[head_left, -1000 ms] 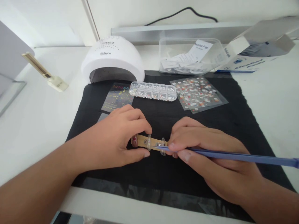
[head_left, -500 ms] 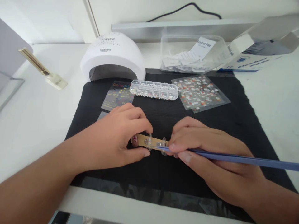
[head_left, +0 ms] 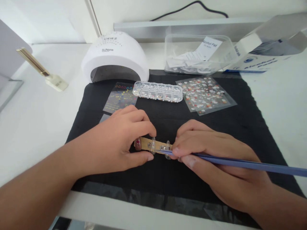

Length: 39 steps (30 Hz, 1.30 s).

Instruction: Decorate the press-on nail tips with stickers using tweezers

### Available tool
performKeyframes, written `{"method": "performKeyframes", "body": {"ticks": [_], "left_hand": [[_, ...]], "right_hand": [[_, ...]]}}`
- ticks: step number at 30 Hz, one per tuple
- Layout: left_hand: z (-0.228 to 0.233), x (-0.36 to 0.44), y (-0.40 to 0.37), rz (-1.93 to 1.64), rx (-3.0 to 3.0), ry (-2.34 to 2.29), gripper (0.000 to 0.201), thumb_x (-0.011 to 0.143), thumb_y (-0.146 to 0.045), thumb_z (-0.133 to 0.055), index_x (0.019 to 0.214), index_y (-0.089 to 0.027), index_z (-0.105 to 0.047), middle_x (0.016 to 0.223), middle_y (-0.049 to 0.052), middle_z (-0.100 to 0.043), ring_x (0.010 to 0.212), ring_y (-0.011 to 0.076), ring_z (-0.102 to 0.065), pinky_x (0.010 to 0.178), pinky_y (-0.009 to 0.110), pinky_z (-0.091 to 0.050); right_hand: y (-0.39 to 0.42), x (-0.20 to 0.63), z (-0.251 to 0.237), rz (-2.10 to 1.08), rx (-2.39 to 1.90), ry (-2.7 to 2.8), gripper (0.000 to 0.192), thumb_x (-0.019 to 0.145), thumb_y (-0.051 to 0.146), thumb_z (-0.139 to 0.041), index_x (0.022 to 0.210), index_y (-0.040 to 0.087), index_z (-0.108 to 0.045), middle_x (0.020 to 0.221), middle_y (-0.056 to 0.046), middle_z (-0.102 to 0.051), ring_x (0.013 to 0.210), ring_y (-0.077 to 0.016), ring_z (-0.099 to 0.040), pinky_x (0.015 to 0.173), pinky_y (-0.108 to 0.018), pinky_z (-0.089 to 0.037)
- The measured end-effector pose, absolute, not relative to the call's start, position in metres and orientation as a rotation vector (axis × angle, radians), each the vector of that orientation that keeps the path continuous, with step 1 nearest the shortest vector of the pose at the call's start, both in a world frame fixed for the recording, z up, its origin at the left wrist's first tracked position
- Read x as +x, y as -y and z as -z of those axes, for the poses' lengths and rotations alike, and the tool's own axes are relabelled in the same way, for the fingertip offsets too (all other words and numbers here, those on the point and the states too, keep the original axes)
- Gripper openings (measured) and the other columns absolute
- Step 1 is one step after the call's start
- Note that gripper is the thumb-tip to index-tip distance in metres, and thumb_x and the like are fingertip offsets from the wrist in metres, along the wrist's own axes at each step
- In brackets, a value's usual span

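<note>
A tan wooden strip carries several false nails in a row. My left hand is closed at the strip, with thumb and forefinger pinching the two ends of a clear false nail. At the strip's left end is a dark pinkish false nail with a red spot. My right hand grips blue tweezers, whose tips reach left to beside the pinched nail. Another clear false nail stands on the strip, just left of my right fingertips. The strip's right end is hidden by my right hand.
On the black mat lie a rhinestone case and sticker sheets. A white nail lamp stands behind. Alcohol pads fill a clear tub beside an open box. A polish bottle lies left.
</note>
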<state>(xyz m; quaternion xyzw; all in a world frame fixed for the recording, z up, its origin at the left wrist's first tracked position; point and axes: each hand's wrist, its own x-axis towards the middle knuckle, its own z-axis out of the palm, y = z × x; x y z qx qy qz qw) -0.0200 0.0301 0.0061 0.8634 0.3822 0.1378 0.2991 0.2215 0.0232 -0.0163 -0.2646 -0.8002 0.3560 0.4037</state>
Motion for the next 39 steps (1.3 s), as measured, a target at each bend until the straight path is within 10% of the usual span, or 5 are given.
{"method": "performKeyframes", "body": {"ticks": [39], "left_hand": [[-0.0064,-0.0216,-0.0299,-0.361,2.270,-1.004,0.008,0.090,-0.019,-0.069,0.098,-0.020,-0.068,0.098,0.003,-0.064,0.097,0.0224,-0.053,0.085,0.038,-0.045]], "right_hand": [[-0.0228,0.2223,0.0187,-0.906,-0.670,2.054,0.022,0.091,0.004,-0.059,0.094,0.024,-0.068,0.077,0.002,-0.075,0.068,-0.0133,-0.065,0.073,-0.037,-0.058]]}}
